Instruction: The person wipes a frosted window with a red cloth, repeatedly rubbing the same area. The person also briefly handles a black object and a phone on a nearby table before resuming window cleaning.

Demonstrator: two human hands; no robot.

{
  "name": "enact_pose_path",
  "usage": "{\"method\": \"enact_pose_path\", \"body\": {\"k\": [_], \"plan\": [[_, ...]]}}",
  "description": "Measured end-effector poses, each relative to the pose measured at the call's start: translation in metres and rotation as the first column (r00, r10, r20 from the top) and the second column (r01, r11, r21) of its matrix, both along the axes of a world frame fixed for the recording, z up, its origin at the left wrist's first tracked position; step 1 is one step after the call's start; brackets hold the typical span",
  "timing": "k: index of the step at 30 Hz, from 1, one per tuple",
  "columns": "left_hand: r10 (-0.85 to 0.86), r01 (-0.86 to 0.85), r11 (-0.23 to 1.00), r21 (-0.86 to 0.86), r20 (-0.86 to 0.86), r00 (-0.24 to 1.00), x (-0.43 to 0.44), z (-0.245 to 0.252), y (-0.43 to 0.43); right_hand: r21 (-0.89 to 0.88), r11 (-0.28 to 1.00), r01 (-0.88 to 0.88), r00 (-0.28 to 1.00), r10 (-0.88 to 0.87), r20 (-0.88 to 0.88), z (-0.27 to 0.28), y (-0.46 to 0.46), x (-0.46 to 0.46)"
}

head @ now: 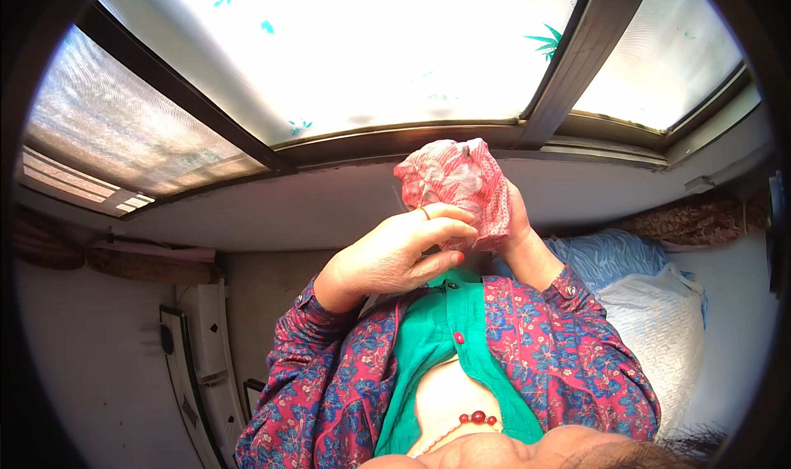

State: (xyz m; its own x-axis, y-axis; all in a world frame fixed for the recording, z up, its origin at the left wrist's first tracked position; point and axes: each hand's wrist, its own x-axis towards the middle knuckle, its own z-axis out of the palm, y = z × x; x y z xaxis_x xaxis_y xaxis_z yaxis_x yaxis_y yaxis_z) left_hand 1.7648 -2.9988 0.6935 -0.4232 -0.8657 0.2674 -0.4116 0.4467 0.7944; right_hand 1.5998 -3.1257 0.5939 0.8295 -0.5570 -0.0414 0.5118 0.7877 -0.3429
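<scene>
A crumpled red-and-white patterned cloth [454, 185] is held up in front of my chest, below the window. A small dark spot shows near its top; I cannot tell what it is. My right hand [518, 212] grips the cloth from the right, most of its fingers hidden behind the fabric. Across the cloth's lower front lie the fingers of my left hand [401, 246], which wears a ring. Its thumb sits below them, with a red nail. Whether these fingers pinch the fabric or only rest on it is unclear.
A large window [395, 55] with frosted panes and green leaf decals spans the top, in a dark frame [584, 61]. A blue patterned bundle [605, 256] and a white wrapped bundle [652, 327] lie at right. A tied curtain [686, 225] hangs behind. Dark-edged panels [188, 376] stand at left.
</scene>
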Motion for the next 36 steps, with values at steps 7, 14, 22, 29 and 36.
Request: {"method": "enact_pose_path", "body": {"k": [7, 14, 22, 29, 36], "plan": [[0.553, -0.552, 0.830, 0.079, -0.245, 0.796, 0.015, -0.039, -0.034, -0.039, 0.999, 0.002, 0.986, 0.004, 0.165, 0.005, 0.009, -0.012], [0.421, -0.137, 0.898, 0.418, -0.725, 0.545, 0.022, -0.017, -0.023, -0.040, 0.999, 0.020, 0.996, -0.024, -0.090, -0.036, -0.020, -0.021], [0.198, -0.193, 0.980, -0.048, 0.139, 0.970, -0.009, 0.027, -0.027, -0.635, 0.756, 0.158, 0.958, -0.274, -0.087, -0.023, -0.001, -0.016], [0.266, -0.266, 0.964, -0.014, -0.016, 0.964, 0.005, 0.024, -0.046, -0.594, 0.793, -0.134, 0.991, 0.126, -0.055, 0.010, 0.003, -0.030], [0.429, -0.491, 0.812, -0.316, -0.249, 0.868, 0.008, 0.033, -0.049, -0.483, 0.858, 0.176, 0.984, -0.159, 0.077, 0.090, 0.010, -0.039]]}}
